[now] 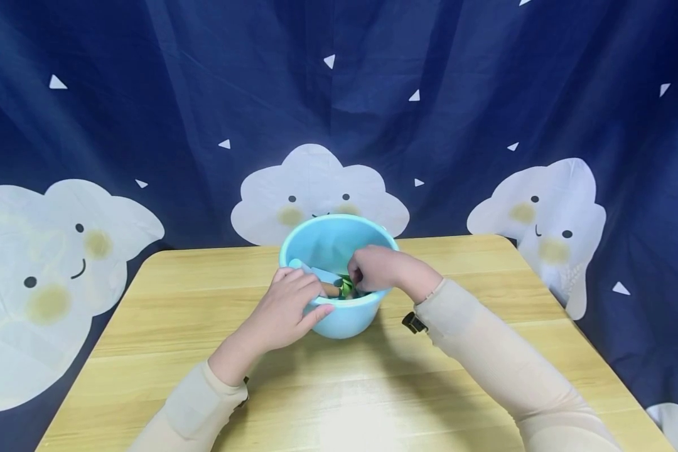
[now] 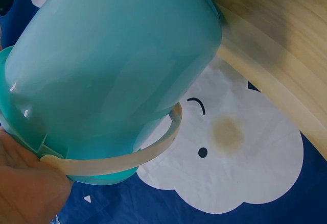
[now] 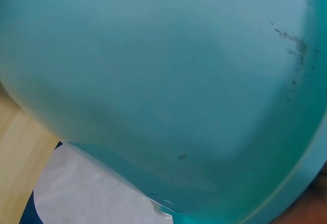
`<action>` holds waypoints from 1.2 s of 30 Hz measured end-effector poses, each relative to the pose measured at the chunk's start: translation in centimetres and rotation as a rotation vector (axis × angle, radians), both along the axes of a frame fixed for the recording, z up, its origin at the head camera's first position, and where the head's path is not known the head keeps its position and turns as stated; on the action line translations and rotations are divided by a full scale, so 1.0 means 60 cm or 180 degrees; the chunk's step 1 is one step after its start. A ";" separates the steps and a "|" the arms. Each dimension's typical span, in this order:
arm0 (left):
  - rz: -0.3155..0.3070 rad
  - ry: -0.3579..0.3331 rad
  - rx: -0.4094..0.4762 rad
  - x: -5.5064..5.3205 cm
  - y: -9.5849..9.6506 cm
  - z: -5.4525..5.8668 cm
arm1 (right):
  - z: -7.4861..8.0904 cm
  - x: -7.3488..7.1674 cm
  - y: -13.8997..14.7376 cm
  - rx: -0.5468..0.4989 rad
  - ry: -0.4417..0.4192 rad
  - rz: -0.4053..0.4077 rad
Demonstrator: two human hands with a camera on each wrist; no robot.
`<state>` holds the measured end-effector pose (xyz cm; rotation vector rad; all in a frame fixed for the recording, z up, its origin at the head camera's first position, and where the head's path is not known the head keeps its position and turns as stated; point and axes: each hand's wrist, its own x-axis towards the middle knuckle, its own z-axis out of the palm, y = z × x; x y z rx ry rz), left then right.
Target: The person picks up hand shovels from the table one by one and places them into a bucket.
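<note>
A light blue bucket point(image 1: 344, 321) stands on the wooden table. My left hand point(image 1: 282, 311) grips its near left rim, fingers over the edge and thumb along the outside. In the left wrist view, that hand is beside the end of the bucket's pale carrying handle point(image 2: 120, 164). My right hand point(image 1: 381, 269) reaches over the right rim into the bucket, its fingers bent downward. Next to those fingertips lie a green item point(image 1: 346, 287) and a brown handle-like piece point(image 1: 330, 289). I cannot tell whether the right fingers hold anything. A flat light blue piece point(image 1: 324, 275) lies inside too.
The wooden table point(image 1: 203, 301) extends around the bucket, with its back edge just behind it. Beyond hangs a dark blue curtain point(image 1: 260, 81) printed with white clouds and triangles. Dark marks show on the bucket's outer wall in the right wrist view.
</note>
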<state>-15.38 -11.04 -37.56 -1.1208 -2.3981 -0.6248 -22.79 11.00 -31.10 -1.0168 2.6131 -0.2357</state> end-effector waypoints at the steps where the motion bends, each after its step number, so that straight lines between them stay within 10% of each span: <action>1: 0.0001 0.0008 -0.0003 0.000 0.000 0.000 | 0.000 0.000 0.000 0.0000 -0.0002 0.0003; 21: 0.0012 -0.0049 -0.0021 0.004 0.002 0.005 | -0.002 0.003 0.008 -0.0247 0.0080 0.0103; 36: 0.0003 -0.0063 -0.0050 0.002 0.002 0.006 | -0.011 0.037 0.042 -0.1308 0.0695 0.0136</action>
